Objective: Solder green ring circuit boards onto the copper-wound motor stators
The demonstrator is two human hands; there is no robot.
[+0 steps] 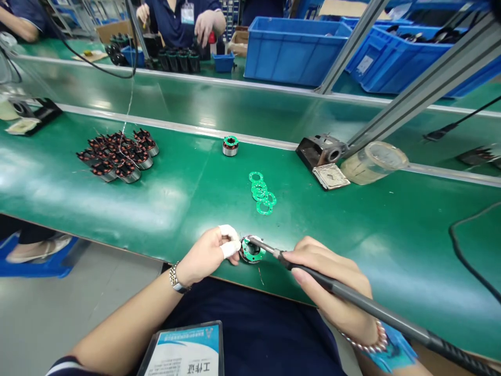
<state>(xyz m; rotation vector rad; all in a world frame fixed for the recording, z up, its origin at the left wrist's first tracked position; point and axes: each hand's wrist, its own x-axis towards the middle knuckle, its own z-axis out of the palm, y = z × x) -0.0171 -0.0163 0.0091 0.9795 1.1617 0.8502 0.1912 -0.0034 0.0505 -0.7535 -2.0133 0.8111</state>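
Closest to the camera, a work badge (180, 352) hangs at the person's chest, just below the edge of the green table (352, 235). At that edge, the left hand (205, 256), two fingers wrapped in white finger cots (229, 241), pinches a small wound stator (250, 250) topped with a green circuit ring. The right hand (324, 282) grips a soldering iron (371, 308) like a pen, its metal tip touching that ring. At 12 o'clock from the hands lie loose green rings (261, 193), and beyond them a lone stator (230, 146). A heap of wired stators (117, 155) sits at 10 o'clock; a soldering stand (321, 151) and a tape roll (373, 162) sit at 1 o'clock.
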